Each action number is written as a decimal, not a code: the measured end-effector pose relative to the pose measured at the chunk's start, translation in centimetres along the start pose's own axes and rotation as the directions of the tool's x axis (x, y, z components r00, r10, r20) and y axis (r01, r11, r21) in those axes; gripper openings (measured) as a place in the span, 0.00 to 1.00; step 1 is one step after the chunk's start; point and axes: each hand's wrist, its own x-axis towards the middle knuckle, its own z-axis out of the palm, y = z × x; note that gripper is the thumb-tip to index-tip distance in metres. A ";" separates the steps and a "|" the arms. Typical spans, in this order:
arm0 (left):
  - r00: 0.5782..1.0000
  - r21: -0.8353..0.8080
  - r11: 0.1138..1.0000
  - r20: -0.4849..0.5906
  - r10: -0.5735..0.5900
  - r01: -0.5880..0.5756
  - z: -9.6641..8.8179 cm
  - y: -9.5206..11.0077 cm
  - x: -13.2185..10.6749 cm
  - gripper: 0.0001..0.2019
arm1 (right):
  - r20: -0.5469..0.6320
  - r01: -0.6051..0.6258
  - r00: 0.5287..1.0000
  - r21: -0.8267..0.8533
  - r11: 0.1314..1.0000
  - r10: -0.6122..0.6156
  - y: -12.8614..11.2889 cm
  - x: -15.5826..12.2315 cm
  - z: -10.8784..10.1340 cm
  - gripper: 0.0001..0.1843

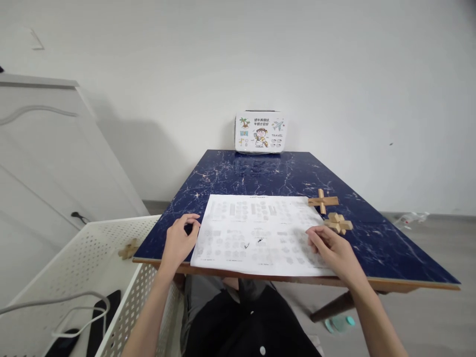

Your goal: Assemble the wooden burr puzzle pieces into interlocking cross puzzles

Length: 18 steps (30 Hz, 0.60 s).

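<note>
A large white printed sheet [256, 223] with rows of small faint diagrams lies flat near the front of the table. At its left edge is my left hand [181, 240], thumb and forefinger curled together in a loop; whether the paper's edge is between the tips I cannot tell. My right hand [332, 248] is over the sheet's right part with bent fingers drawn together, their inner side hidden. Just beyond that hand sit a wooden cross-shaped puzzle [323, 201] and a many-pronged wooden burr puzzle [337, 223].
The blue marbled table [256, 173] carries a white cartoon-printed case [260, 132] at its back, against the wall. To the left stands a white perforated basket [48, 263] with a cable, dark objects and a wooden piece [128, 249]. A bottle [339, 324] lies on the floor.
</note>
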 end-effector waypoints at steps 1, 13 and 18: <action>1.000 -0.010 1.000 -0.003 -0.009 0.009 -0.1 0.1 0.0 0.13 | -0.001 0.001 1.000 0.005 1.000 -0.001 0.1 0.0 0.0 0.20; 0.999 -0.042 0.998 0.004 -0.053 0.053 -0.5 0.7 0.1 0.13 | 0.025 0.018 0.999 0.067 0.998 -0.019 -0.3 0.3 -0.2 0.20; 0.998 -0.033 0.998 0.012 -0.055 0.055 -0.4 0.7 0.2 0.13 | 0.025 0.011 1.000 0.060 0.998 -0.012 -0.4 0.3 -0.3 0.20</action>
